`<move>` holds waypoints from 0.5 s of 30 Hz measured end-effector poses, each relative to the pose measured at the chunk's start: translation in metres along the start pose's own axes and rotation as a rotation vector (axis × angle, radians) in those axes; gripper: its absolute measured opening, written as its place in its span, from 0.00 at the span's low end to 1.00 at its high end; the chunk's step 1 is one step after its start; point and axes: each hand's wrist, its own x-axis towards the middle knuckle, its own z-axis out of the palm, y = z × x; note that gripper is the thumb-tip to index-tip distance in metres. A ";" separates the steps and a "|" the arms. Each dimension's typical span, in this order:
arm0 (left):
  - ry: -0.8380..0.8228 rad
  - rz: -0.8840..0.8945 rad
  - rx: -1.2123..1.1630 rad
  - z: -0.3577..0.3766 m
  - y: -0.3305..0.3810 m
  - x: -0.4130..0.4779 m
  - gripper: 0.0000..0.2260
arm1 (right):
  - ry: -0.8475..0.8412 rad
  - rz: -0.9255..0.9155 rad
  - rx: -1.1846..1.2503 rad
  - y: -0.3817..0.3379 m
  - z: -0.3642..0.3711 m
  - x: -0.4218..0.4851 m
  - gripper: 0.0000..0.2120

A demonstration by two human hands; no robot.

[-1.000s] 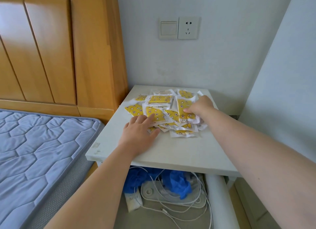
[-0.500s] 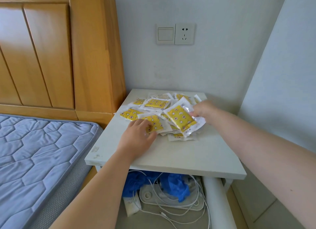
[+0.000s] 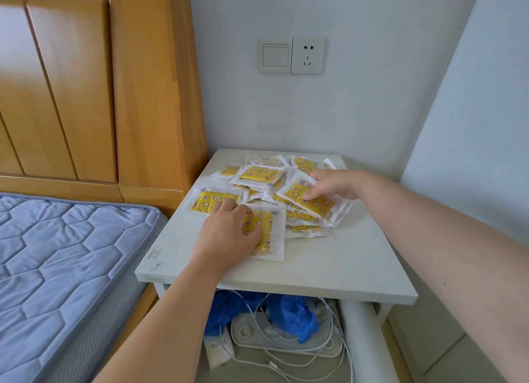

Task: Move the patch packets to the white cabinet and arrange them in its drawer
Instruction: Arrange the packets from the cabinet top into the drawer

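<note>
Several yellow-and-white patch packets [image 3: 259, 175] lie in a loose heap on the white bedside table [image 3: 329, 265]. My left hand [image 3: 226, 234] grips one packet [image 3: 270, 234] at the near edge of the heap, thumb on its yellow face. My right hand [image 3: 333, 183] holds a small tilted stack of packets [image 3: 315, 204] at the right side of the heap, fingers curled over its top. No white cabinet or drawer is in view.
A wooden headboard [image 3: 114, 82] and a blue quilted mattress [image 3: 63, 256] stand to the left of the table. Under the table sit a blue cloth [image 3: 297, 317], white cables [image 3: 286, 351] and a white roll [image 3: 363, 345]. A switch and socket [image 3: 292, 55] are on the wall.
My left hand has pulled one packet toward the near edge of the heap. My right hand keeps the tilted stack of packets it lifted from the pile a moment ago.
</note>
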 end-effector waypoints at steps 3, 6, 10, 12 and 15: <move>0.016 0.000 0.009 0.000 0.001 -0.001 0.17 | 0.072 -0.035 -0.254 0.004 -0.007 0.007 0.24; 0.024 0.004 0.013 0.000 0.001 -0.001 0.18 | 0.134 -0.060 -0.404 0.004 -0.009 0.007 0.33; 0.023 -0.004 0.018 -0.001 0.001 0.000 0.19 | 0.255 -0.042 -0.462 0.003 -0.008 0.009 0.33; 0.019 -0.011 0.013 -0.002 0.002 0.000 0.20 | 0.329 -0.049 -0.501 0.001 -0.006 0.006 0.27; 0.015 -0.014 0.013 -0.003 0.003 -0.001 0.19 | 0.404 -0.125 -0.550 -0.004 0.002 -0.007 0.18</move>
